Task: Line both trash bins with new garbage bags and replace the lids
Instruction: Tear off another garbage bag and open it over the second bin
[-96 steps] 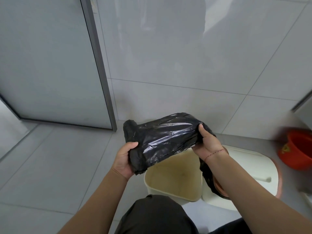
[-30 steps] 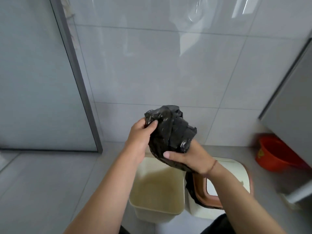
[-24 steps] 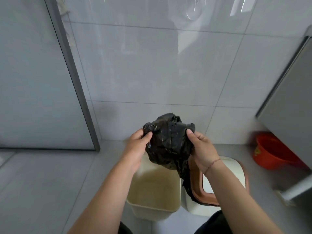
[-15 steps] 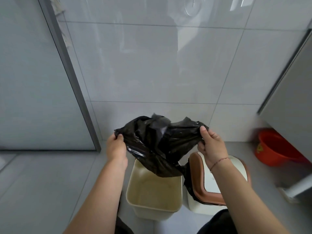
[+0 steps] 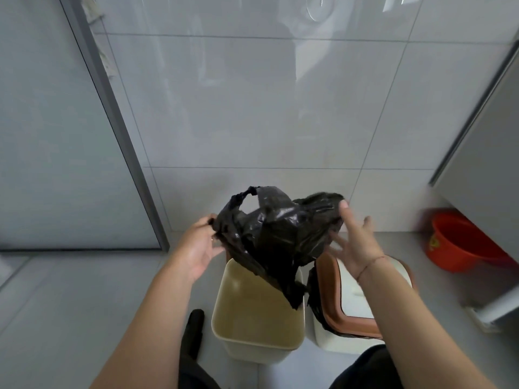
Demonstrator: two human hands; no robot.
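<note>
Both hands [image 5: 200, 249] [image 5: 356, 244] flank lifted bag [image 5: 276, 234].

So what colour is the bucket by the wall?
The bucket is red, with a small yellow mark; the head view shows it.

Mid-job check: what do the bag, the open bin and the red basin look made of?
The bag looks like thin glossy black plastic film: crinkles, sharp highlights. The bin seems rigid matte cream plastic: smooth moulded walls, stained inside. The basin is probably shiny red plastic, though blurred.
</note>
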